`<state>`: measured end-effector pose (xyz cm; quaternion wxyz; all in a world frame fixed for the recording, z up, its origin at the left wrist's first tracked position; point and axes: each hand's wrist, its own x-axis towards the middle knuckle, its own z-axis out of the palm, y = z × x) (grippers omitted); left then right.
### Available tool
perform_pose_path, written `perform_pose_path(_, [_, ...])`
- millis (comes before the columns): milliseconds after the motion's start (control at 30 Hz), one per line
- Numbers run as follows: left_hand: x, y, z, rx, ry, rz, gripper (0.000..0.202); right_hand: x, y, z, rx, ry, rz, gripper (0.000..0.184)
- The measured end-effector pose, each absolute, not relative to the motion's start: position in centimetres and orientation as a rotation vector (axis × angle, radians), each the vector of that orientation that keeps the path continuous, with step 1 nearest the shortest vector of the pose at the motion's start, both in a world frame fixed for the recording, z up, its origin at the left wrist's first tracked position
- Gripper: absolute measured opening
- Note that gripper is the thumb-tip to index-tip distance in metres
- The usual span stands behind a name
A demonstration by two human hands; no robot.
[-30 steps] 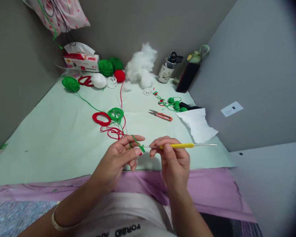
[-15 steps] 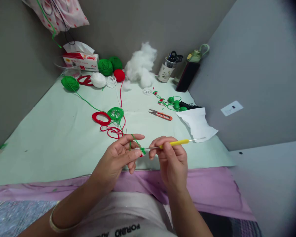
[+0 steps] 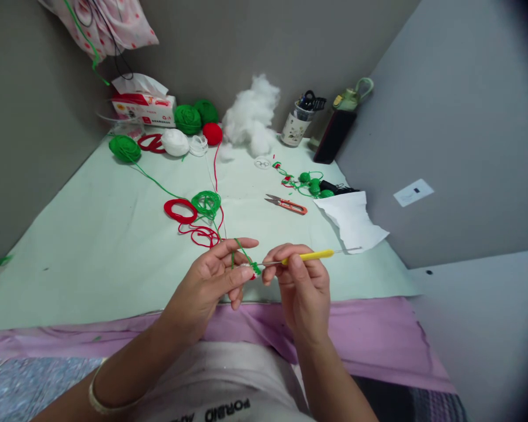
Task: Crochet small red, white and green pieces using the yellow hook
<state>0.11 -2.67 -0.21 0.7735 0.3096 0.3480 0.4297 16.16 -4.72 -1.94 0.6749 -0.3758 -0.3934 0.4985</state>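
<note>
Between the thumb and fingers of my left hand (image 3: 217, 278) is a small crochet piece (image 3: 256, 270) in green, white and red, partly covered by the fingertips. Green yarn (image 3: 243, 251) runs up from it over my raised left index finger. My right hand (image 3: 301, 278) is closed around the yellow handle of a crochet hook (image 3: 313, 255). The hook's metal tip reaches the green edge of the piece; whether it sits inside a stitch is too small to tell. At the other end, a thin metal shaft points right over white paper.
Beyond my left hand lie a green yarn coil (image 3: 206, 204) and a red yarn loop (image 3: 180, 211). Orange thread snips (image 3: 287, 204) rest mid-table. Yarn balls, white stuffing (image 3: 251, 114), a pen cup (image 3: 296, 126) and a bottle (image 3: 345, 105) line the back. Crumpled white paper (image 3: 356, 220) lies at right.
My right hand and the crochet hook have shifted slightly left, closer to the crochet piece. My left hand has barely moved and keeps its hold.
</note>
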Motion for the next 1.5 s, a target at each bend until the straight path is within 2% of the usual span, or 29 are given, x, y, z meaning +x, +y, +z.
perform_pose_path(200, [0.1, -2.6, -0.6, 0.69, 0.755, 0.921, 0.079, 16.1, -4.8, -2.4, -0.771, -0.922, 1.183, 0.019])
perform_pose_path(367, [0.2, -2.8, -0.7, 0.732, 0.738, 0.912, 0.08, 15.7, -5.1, -3.1, -0.87, -1.07, 0.981, 0.017])
perform_pose_path(500, [0.3, -2.8, -0.3, 0.691, 0.762, 0.971, 0.081, 15.7, -4.9, -2.9, -0.907, -0.981, 1.022, 0.022])
perform_pose_path(733, [0.2, -2.7, 0.0, 0.661, 0.813, 0.948, 0.103, 16.0, -4.7, -2.1, -0.853, -0.925, 1.087, 0.021])
perform_pose_path(1033, [-0.1, -2.9, 0.0, 0.713, 0.873, 0.962, 0.095, 16.8, -5.2, -2.2, -0.833, -1.077, 1.058, 0.022])
perform_pose_path(1233, [0.2, -3.3, -0.3, 0.816, 0.943, 1.078, 0.096, 17.0, -6.5, -2.5, -0.974, -1.606, 0.463, 0.03])
perform_pose_path(1367, [0.2, -3.0, -0.4, 0.704, 0.824, 0.971, 0.098, 17.0, -6.7, -3.1, -1.057, -1.864, 0.13, 0.041])
perform_pose_path(1433, [0.0, -2.7, -0.3, 0.602, 0.766, 0.883, 0.091, 16.9, -6.6, -3.1, -1.047, -1.758, 0.174, 0.035])
perform_pose_path(1500, [-0.3, -2.4, -0.1, 0.529, 0.75, 0.862, 0.079, 16.5, -6.3, -2.9, -1.022, -1.516, 0.36, 0.026])
